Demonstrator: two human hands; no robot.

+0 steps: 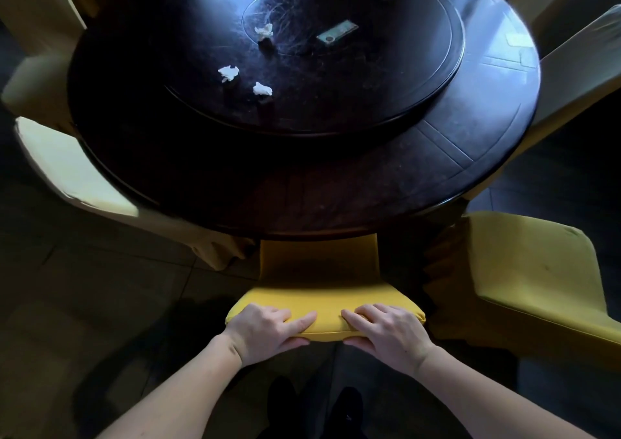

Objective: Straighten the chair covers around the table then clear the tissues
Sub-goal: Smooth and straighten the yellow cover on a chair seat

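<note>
From the head view, we are gripping the yellow chair cover at its top edge, left hand and right hand both curling fingers over it, three crumpled tissues lying on the dark round table ahead, neighbouring chairs crowding both sides.

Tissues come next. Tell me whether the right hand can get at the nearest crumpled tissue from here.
Probably not without leaning in: the right hand grips the chair back, and the nearest tissue lies far across the table. Nothing blocks the path.

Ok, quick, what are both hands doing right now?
Left hand: grips the top edge of the yellow chair cover.
Right hand: grips the same edge.
</note>
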